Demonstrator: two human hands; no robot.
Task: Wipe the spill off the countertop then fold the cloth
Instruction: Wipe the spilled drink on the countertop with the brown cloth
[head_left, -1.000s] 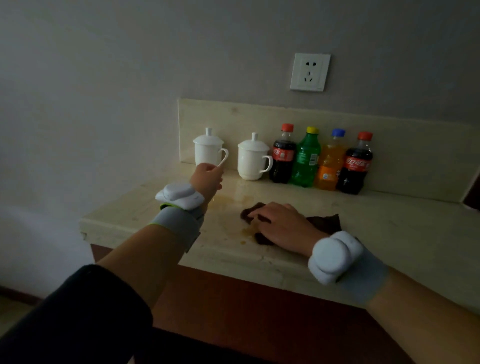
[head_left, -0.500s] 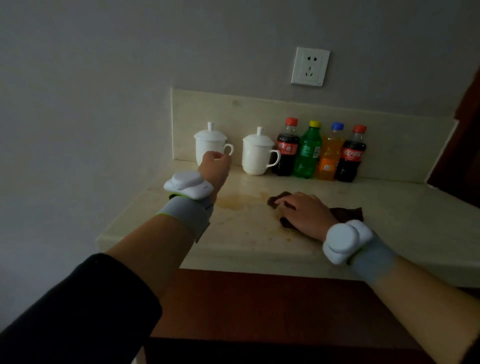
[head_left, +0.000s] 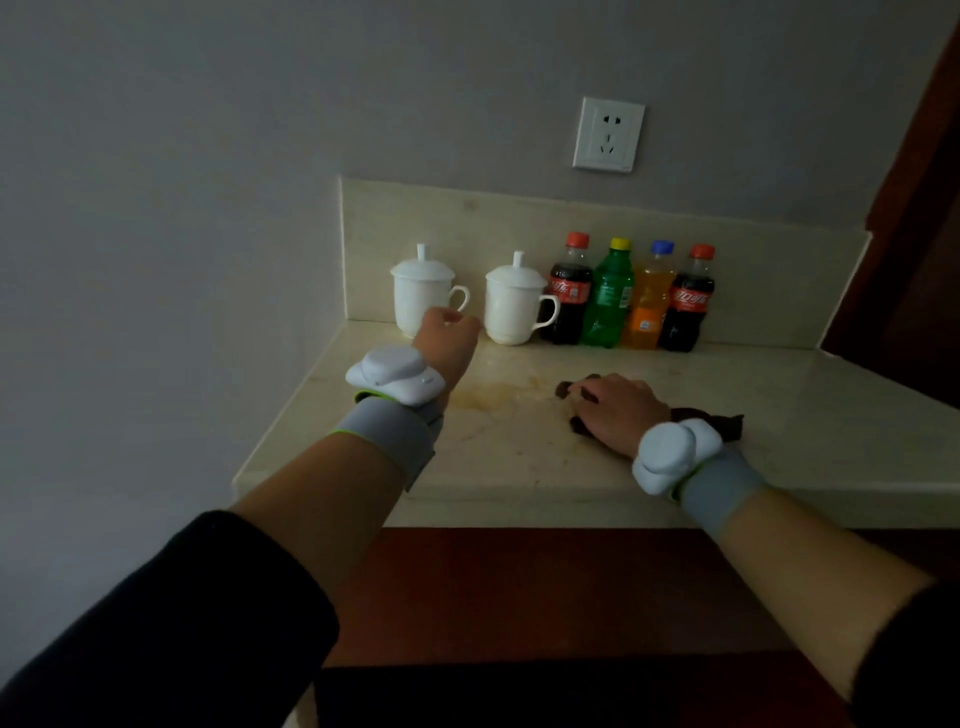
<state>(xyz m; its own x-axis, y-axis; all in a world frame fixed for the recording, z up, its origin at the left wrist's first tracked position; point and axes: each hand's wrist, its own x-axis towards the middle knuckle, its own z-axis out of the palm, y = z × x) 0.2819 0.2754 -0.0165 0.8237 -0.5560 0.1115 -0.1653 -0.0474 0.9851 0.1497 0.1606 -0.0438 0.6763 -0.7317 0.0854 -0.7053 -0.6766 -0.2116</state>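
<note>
A dark brown cloth (head_left: 719, 423) lies on the cream stone countertop (head_left: 810, 415). My right hand (head_left: 615, 410) presses flat on top of it, and only its edges show at the fingertips and behind the wrist. A brownish spill (head_left: 498, 392) stains the counter just left of the cloth. My left hand (head_left: 448, 340) hovers in a loose fist above the counter, right in front of the left white lidded mug (head_left: 422, 293), with nothing in it.
A second white lidded mug (head_left: 514, 304) and a row of several soda bottles (head_left: 631, 296) stand against the backsplash. A wall outlet (head_left: 609, 134) is above them. The counter's front edge (head_left: 519, 499) runs over a red-brown cabinet; a wall closes the left side.
My right hand has slid the cloth to the right, away from the spill, uncovering more of the stain. My left hand has stayed in front of the left mug. The view has shifted.
</note>
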